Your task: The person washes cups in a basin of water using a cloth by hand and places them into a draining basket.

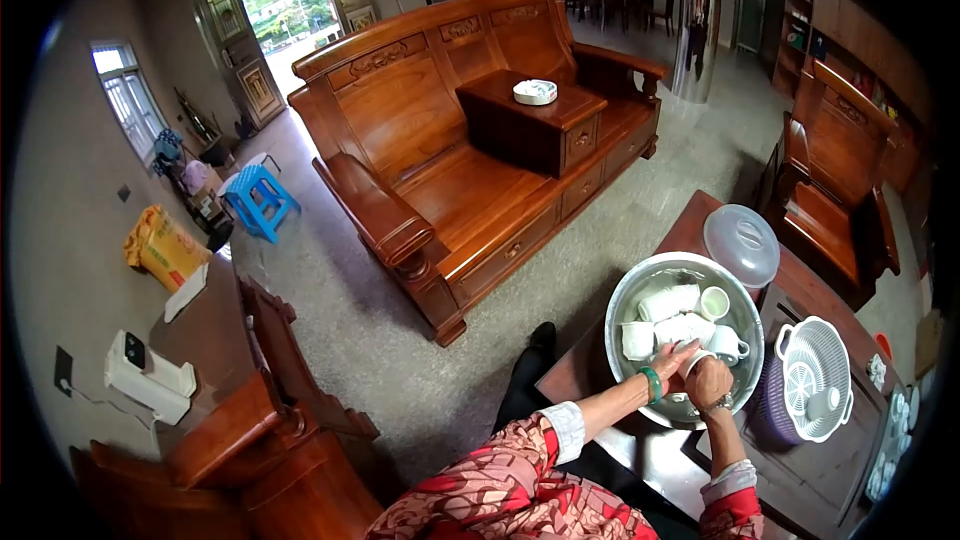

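Note:
A large metal basin point(612, 340) holds water and several white cups. My left hand point(668, 365), with a green bangle at its wrist, is closed round a white cup point(694, 361) low in the basin. Over the same cup bends my right hand point(708, 384), its fingers curled down at the mouth and partly hidden. Around them lie a white cup on its side point(668, 303), an upright cup point(714, 303), another cup at the left point(637, 341) and a handled cup point(730, 345) at the right.
Right of the basin stands a white and purple basket point(846, 380) with a white cup point(823, 402) inside. A translucent lid point(741, 246) lies behind the basin on the wooden table point(690, 220). Beyond are a wooden sofa point(400, 110) and a blue stool point(260, 198).

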Demonstrator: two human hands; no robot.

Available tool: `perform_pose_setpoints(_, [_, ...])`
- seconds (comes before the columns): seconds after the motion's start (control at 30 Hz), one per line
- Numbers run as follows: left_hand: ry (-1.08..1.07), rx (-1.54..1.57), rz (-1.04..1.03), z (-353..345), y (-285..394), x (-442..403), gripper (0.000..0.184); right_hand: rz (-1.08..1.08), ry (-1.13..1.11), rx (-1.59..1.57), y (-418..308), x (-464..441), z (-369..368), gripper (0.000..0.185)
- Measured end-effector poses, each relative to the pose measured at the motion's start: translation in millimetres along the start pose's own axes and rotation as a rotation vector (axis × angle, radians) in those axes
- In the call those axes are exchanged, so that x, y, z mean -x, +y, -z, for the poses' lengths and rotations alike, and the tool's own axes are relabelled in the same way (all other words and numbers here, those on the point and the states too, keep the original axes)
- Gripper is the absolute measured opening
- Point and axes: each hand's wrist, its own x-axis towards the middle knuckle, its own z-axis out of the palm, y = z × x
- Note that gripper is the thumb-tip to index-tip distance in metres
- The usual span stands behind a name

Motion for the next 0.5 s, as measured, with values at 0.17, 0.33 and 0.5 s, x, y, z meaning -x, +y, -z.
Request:
perform_pose_setpoints(0.17, [-0.145,-0.074,0.003,13.2,10.6,2.2,0.053,-0.555,-0.317,-1.201,15.7,-9.8,-15.5,0.015])
perform_pose_setpoints(0.33, [-0.444,0.191,-0.066,25.9,-0.1,-15.6,0.042,-0.589,-0.311,-1.191,9.7,-1.2,-11.7,0.017])
perform_pose_setpoints(0.5, [-0.287,0.096,-0.044,17.6,0.2,-11.2,0.044,0.044,0.129,-0.001,1.8,3.8,-1.9,0.021])
